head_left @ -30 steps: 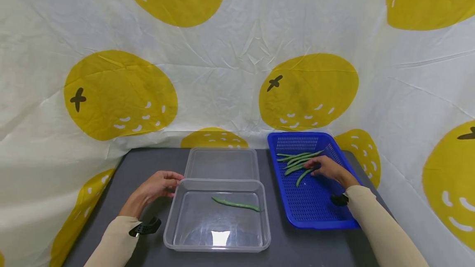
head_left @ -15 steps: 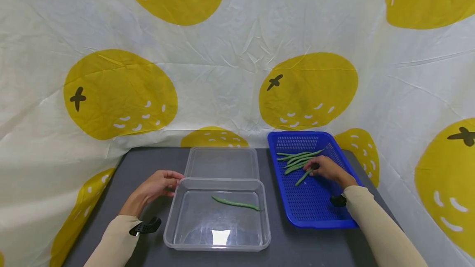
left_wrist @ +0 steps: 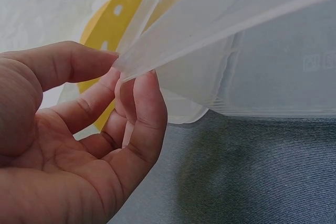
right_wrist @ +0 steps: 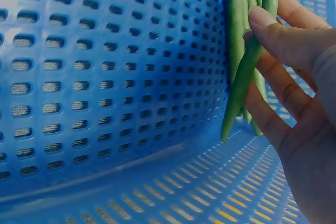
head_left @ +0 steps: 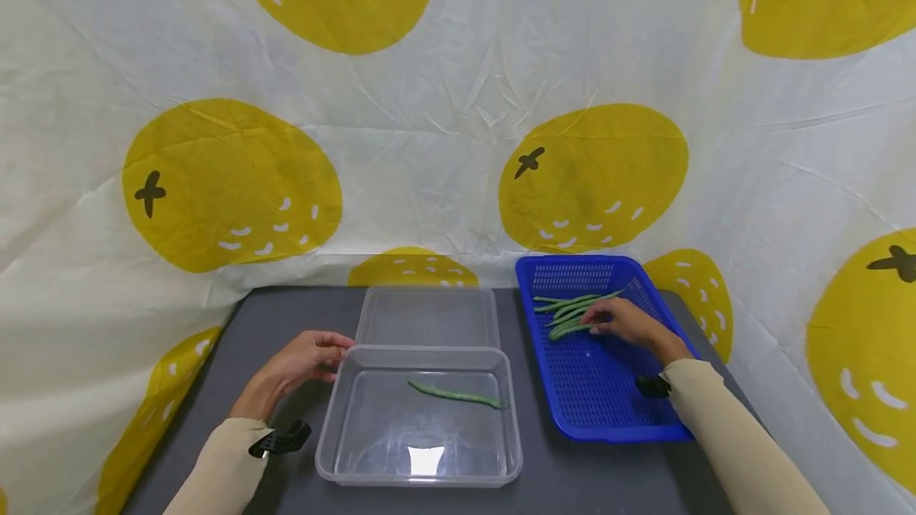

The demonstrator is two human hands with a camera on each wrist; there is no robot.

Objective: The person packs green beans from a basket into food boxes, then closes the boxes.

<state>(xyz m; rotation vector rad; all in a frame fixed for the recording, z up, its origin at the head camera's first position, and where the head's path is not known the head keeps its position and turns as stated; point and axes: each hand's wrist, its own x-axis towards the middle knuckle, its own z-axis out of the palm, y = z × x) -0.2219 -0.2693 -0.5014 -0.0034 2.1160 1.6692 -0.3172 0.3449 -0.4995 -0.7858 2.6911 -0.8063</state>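
Observation:
In the head view my left hand (head_left: 306, 358) is at the far left corner of a clear plastic container (head_left: 422, 480). The left wrist view shows thumb and fingertips pinching its rim (left_wrist: 173, 51). A single green bean (head_left: 454, 395) lies inside the container. Over the blue basket (head_left: 608, 427), my right hand (head_left: 628, 323) reaches in from the right. Up close in the right wrist view, that hand (right_wrist: 299, 72) pinches a green bean (right_wrist: 244, 80) between thumb and fingers. Several more green beans (head_left: 568, 310) lie beside it in the basket, partly hidden by the hand.
A clear flat lid (head_left: 429, 316) lies on the dark grey table (head_left: 286, 308) behind the container. A white curtain (head_left: 415, 181) printed with yellow fruit hangs close behind and at both sides. The basket's raised walls stand around the right hand.
The bean that lay slanting toward the basket's front has been taken up by my right hand and shifted back toward the other beans. My left hand stays at the container's corner.

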